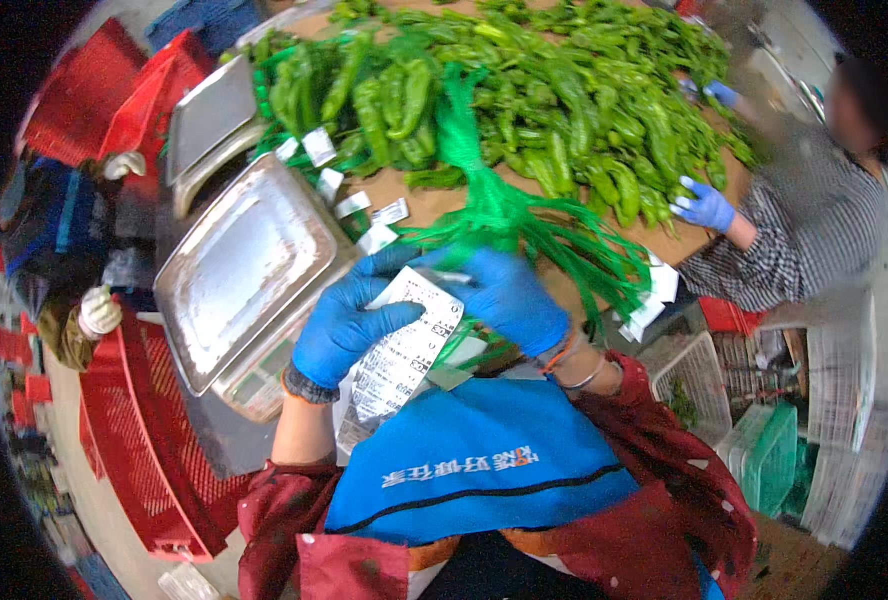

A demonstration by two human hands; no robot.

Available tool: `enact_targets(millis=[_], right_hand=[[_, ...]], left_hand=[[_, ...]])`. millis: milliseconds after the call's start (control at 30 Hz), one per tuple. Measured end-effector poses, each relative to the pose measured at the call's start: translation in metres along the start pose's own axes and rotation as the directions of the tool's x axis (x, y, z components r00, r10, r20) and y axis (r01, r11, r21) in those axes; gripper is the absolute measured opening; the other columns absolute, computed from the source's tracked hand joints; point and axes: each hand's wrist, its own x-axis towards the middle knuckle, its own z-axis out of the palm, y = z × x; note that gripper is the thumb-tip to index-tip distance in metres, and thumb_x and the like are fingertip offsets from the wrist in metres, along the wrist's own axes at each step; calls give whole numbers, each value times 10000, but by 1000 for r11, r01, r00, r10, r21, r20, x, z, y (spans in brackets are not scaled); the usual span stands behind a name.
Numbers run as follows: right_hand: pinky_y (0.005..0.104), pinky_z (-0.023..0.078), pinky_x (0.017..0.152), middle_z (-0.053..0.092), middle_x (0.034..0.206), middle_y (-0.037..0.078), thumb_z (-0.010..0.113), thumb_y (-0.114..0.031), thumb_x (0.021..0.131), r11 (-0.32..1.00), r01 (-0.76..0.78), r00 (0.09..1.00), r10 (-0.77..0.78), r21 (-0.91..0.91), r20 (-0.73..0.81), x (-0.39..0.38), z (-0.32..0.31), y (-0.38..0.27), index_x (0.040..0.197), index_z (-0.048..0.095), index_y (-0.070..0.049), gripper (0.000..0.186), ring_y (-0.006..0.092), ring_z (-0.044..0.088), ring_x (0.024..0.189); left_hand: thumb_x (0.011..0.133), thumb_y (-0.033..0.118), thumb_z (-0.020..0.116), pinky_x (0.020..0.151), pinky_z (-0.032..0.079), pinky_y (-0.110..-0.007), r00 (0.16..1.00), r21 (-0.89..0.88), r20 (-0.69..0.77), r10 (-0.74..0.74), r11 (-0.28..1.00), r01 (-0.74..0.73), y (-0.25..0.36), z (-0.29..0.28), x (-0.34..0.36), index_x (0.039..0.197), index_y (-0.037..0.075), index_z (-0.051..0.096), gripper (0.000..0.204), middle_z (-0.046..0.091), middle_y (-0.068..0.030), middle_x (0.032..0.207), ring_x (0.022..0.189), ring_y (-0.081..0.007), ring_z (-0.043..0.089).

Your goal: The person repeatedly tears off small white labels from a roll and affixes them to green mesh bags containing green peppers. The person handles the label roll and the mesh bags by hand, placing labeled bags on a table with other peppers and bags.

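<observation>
Pinching a strip of white printed labels (404,350) between thumb and fingers, the blue-gloved left hand (344,325) holds it just beside the metal scale (244,270). The gloved right hand (509,295) is closed around a bunch of green mesh bags (504,205), over the table edge, near heaped green peppers (524,90). A co-worker's gloved hand (704,207) rests among the peppers

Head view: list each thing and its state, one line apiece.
Left hand: gloved, pinching the label strip.
Right hand: gloved, gripping the green net bags.
Label strip: hanging, partly curled.
Green net bags: bunched, empty.
Scale tray: bare.
Green peppers: piled loose.
</observation>
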Motion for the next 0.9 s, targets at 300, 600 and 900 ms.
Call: enact_targets(millis=[300, 600, 900], right_hand=[[364, 498, 785, 651, 1015, 154, 646, -362, 810, 893, -436, 833, 448, -113, 326, -67, -75, 26, 1091, 642, -82, 397, 269, 645, 902], [426, 453, 853, 591, 1145, 158, 744, -428, 665, 407, -465, 884, 258, -786, -389, -132, -128, 65, 1191, 553, -53, 674, 337, 573, 1000], [498, 433, 783, 602, 981, 147, 749, -425, 633, 182, -489, 852, 309, -853, -423, -118, -122, 124, 1228, 534, -98, 713, 322, 580, 906]], left_hand=[[804, 170, 702, 566, 424, -243, 901, 483, -165, -402, 764, 429, -24, -36, -4, 889, -30, 675, 219, 644, -16, 732, 639, -66, 530], [813, 68, 655, 687, 458, -233, 854, 194, -375, -360, 871, 452, -3, -95, -60, 1011, -40, 635, 226, 647, -21, 861, 734, -90, 566], [746, 138, 690, 723, 469, -297, 993, 9, 113, -29, 1000, 28, 43, -71, -48, 942, -28, 639, 262, 663, -101, 858, 770, -179, 611]])
